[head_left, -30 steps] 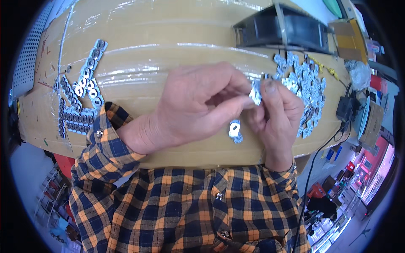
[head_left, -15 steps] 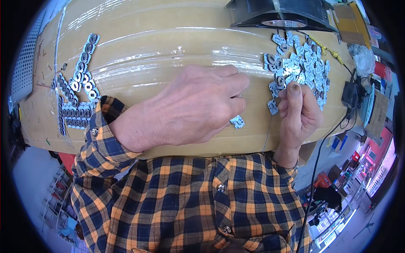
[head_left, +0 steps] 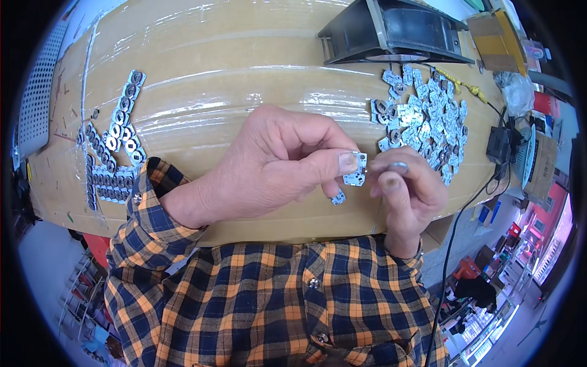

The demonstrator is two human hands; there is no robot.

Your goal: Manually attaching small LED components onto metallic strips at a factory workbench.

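Observation:
My left hand pinches a small light-blue circuit board between thumb and fingers, over the front middle of the table. Close by on the right, my right hand is closed, with a small grey rounded piece showing at its fingertips; its exact kind is unclear. The hands are slightly apart. Another small circuit board lies on the table just below the left fingertips. Beyond the right hand spreads a loose heap of similar boards, some bearing dark round parts.
Boards with round parts stand in neat rows at the left. A black fan-like housing sits at the back right, near a yellow cord. A black adapter and cable lie at the right edge. A perforated pale panel borders the left.
My left hand has turned, bringing the held board into sight. The right hand has come left and down toward it, away from the heap, and a grey piece now shows at its fingertips.

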